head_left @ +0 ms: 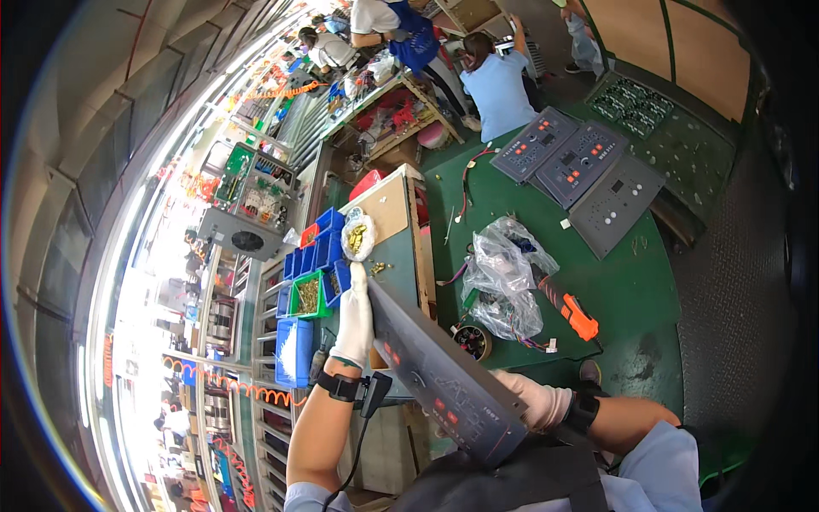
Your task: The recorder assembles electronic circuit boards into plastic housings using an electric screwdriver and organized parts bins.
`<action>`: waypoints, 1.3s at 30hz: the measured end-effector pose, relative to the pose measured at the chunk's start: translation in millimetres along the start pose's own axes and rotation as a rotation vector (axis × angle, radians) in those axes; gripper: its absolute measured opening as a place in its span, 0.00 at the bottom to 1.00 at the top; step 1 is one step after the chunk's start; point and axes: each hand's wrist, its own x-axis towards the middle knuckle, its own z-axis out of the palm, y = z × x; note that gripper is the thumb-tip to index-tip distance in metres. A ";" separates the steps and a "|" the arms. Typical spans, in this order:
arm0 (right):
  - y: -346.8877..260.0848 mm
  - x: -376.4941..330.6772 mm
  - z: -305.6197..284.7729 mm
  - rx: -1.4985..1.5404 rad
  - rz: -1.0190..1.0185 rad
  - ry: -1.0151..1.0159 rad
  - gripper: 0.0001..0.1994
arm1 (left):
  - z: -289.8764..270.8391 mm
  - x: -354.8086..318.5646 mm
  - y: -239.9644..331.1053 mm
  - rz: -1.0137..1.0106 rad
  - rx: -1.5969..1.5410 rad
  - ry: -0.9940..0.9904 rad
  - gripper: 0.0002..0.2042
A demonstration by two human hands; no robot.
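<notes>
A dark grey control panel (pixel 444 384) with orange-red buttons is tilted in front of my body, between my two white-gloved hands. My left hand (pixel 354 320) is at its upper left edge, fingers pointing up. My right hand (pixel 537 399) grips its lower right end, the fingertips partly hidden behind the panel. Near my left hand stand blue bins (pixel 317 254), a green bin (pixel 309 294) of small metal parts and a white bowl (pixel 358 235) of brass-coloured pieces.
Three similar panels (pixel 573 166) lie on the green table (pixel 631 294) at the far right. Clear plastic bags (pixel 512 273), wire bundles, an orange tool (pixel 580 317) and a round tub (pixel 472 341) are closer. Co-workers (pixel 499 85) are at the back; a conveyor line runs along the left.
</notes>
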 end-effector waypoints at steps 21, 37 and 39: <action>38.3 13.2 -74.0 0.825 0.058 -0.167 0.27 | 12.7 2.7 -3.5 0.379 0.539 0.057 0.27; 27.9 15.5 -39.7 0.780 0.112 -0.268 0.27 | 17.1 6.0 1.2 0.435 0.651 0.035 0.27; 25.5 22.9 -29.7 0.779 0.110 -0.298 0.27 | 19.5 16.6 -7.0 0.513 0.640 0.080 0.29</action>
